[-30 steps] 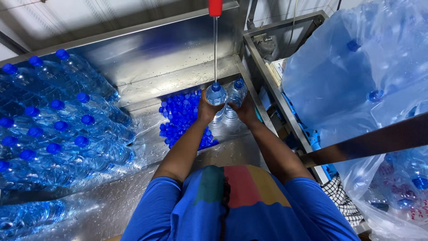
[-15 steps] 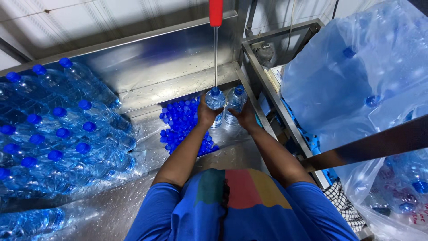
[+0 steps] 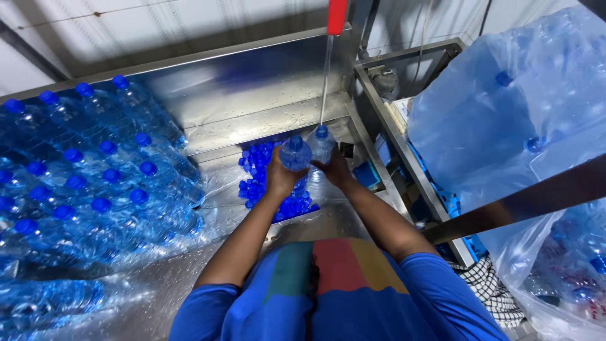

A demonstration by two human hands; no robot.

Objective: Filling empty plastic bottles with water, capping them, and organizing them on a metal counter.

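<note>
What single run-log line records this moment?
left hand: holds capped bottle | right hand: holds bottle under thin tube | loose blue caps beneath

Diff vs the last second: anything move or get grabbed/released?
Little changed. The left hand still grips one capped bottle, the right hand the other bottle under the thin filling rod. Both look slightly lower and left in view, likely camera shift. Loose blue caps and stacked bottles unchanged.

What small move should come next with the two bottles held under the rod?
Probably lift the left hand with its blue-capped clear plastic bottle away toward the stacked capped bottles, since it already wears a cap, while the right hand holds the second bottle under the thin rod.
</note>
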